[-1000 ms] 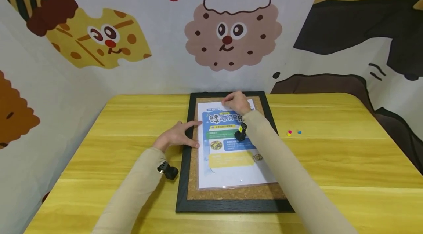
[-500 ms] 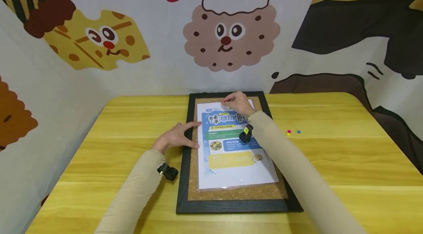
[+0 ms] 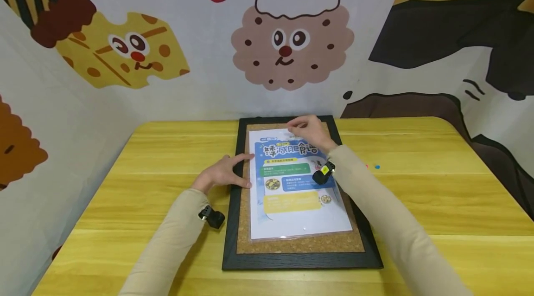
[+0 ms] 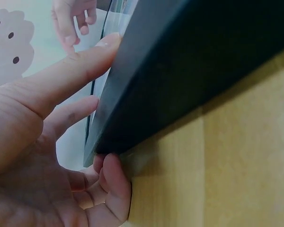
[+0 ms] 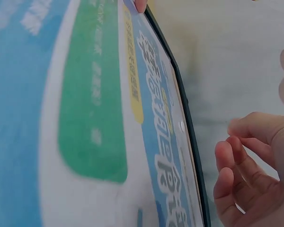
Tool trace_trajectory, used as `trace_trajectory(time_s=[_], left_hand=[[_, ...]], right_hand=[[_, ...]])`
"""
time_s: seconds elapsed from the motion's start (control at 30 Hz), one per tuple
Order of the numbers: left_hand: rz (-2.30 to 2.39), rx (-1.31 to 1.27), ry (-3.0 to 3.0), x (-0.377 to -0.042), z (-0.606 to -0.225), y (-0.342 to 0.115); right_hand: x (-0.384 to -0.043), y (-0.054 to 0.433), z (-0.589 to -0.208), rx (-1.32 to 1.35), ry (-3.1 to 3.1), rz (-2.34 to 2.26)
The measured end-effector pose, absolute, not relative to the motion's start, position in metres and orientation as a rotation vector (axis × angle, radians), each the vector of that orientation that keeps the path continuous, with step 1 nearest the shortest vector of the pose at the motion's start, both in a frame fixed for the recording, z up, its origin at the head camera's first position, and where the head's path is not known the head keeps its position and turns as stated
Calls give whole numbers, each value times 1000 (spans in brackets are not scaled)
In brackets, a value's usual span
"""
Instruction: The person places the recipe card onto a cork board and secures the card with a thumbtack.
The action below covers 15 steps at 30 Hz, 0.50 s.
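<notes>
A printed poster (image 3: 283, 223) with blue, green and yellow panels lies on a black-framed cork board (image 3: 300, 246). With thumb and index finger stretched out, my left hand (image 3: 219, 173) presses the poster's left edge; in the left wrist view its other fingers bend beside the black frame (image 4: 128, 94). My right hand (image 3: 312, 130) hovers over the poster's top edge. The right wrist view shows that hand's fingers (image 5: 262, 163) loosely bent, apart from the poster, with nothing visible between them. A round white pushpin head (image 5: 181, 126) sits at the poster's top; a small white dot (image 3: 304, 228) shows near its bottom.
On the wooden table (image 3: 421, 203), right of the board, lie a small blue pushpin (image 3: 377, 167) and a red one (image 3: 367, 166), mostly hidden by the right sleeve. A cartoon-printed cloth wall (image 3: 200, 96) stands behind the table.
My right hand has lifted off the poster's top edge and shifted right, uncovering more of the title. The right sleeve now covers most of the loose pins. My left hand keeps its place.
</notes>
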<state>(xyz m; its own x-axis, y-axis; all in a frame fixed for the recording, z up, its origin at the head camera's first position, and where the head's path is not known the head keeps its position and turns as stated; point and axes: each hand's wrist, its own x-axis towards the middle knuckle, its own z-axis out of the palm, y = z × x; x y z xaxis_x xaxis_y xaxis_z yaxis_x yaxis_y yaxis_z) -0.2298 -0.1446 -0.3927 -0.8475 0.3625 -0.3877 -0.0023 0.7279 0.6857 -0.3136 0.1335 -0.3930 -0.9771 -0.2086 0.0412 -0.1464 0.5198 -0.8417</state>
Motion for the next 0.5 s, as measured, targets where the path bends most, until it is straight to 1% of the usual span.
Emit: trace_trajectory(time_s=[0.2,0.5], left_hand=[[965,275,2417,-230,-393,-145],[958,304,2421,-231,-393,-145]], right_hand=[[-304,144,-391,-278,2697,-1408],[-287,156,-389,-409,2663,-1410]])
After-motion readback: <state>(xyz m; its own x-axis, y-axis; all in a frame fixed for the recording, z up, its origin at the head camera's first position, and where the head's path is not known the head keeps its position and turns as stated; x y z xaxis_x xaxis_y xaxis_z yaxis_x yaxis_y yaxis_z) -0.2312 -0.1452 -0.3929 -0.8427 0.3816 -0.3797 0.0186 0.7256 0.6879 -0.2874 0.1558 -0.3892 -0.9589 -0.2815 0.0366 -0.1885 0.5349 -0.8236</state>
